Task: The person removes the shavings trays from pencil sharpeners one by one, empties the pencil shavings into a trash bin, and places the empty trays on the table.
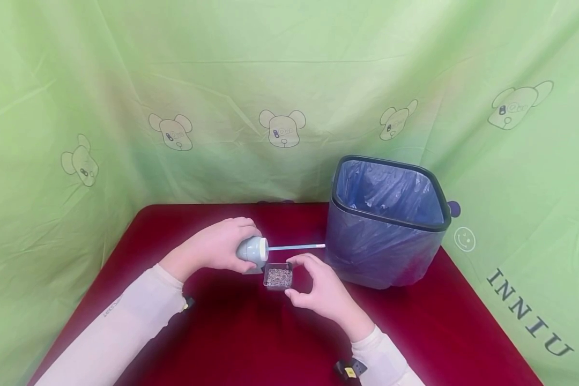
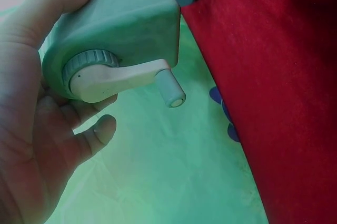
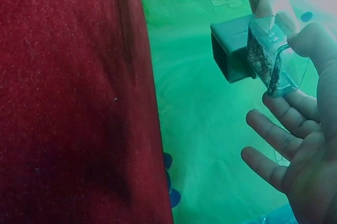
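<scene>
My left hand [image 1: 222,244] grips a grey-green crank pencil sharpener [image 1: 251,250], thumb on one side and fingers round the other. A light blue pencil [image 1: 294,247] with a white end sticks out of its front toward the right. In the left wrist view, the pale crank arm [image 2: 121,79] and its grey knob [image 2: 171,89] face the camera. My right hand [image 1: 324,287] pinches a small clear shavings drawer [image 1: 277,288] between thumb and fingers, close beside the sharpener. Dark and pale shavings [image 1: 279,277] lie inside it. The right wrist view shows the sharpener's square drawer slot [image 3: 222,58] uncovered.
On the right of the red-covered table [image 1: 231,332] stands a bin [image 1: 381,252] with a blue-purple liner and dark rim, just beyond the pencil's white end. Green curtain [image 1: 289,177] with bear-head prints hangs behind the table and along both sides.
</scene>
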Action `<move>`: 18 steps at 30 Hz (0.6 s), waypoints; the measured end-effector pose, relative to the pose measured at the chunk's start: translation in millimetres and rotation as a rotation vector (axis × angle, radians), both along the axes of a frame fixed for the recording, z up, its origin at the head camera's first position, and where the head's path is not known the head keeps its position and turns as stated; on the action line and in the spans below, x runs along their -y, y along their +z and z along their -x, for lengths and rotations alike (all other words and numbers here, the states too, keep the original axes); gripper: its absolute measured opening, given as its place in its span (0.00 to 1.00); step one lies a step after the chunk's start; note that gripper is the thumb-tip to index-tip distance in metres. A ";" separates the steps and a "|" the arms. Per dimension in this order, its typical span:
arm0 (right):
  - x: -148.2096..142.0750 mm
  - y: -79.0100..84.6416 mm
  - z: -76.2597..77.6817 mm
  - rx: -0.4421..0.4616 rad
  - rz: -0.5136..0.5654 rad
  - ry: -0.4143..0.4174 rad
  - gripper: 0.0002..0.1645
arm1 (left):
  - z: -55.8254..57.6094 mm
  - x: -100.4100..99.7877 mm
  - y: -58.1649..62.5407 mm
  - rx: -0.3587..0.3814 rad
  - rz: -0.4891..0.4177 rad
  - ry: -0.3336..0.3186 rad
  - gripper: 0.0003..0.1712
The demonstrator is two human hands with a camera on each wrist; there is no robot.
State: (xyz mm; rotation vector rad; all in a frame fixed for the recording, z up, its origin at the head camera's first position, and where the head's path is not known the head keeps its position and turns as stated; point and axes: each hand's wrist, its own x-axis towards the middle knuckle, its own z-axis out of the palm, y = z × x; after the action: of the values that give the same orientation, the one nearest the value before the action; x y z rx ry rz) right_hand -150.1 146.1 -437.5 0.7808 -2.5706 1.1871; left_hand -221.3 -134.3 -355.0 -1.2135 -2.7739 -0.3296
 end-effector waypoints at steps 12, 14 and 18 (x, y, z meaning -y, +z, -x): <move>-0.2 0.5 -0.6 -0.016 0.003 -0.001 0.37 | 1.0 0.5 -4.6 0.027 0.005 0.006 0.32; -0.3 0.8 -0.9 -0.016 0.003 -0.003 0.37 | 1.3 1.1 -6.4 0.029 0.007 0.007 0.32; -0.7 0.7 -1.3 -0.018 0.001 -0.004 0.37 | 2.1 2.0 -9.5 0.031 0.014 0.018 0.33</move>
State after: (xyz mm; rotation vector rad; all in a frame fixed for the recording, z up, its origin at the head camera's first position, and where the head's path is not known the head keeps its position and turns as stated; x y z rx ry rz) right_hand -148.8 146.8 -436.8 0.7823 -2.5558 1.1741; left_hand -223.4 -136.4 -364.6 -1.1966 -2.8160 -0.3300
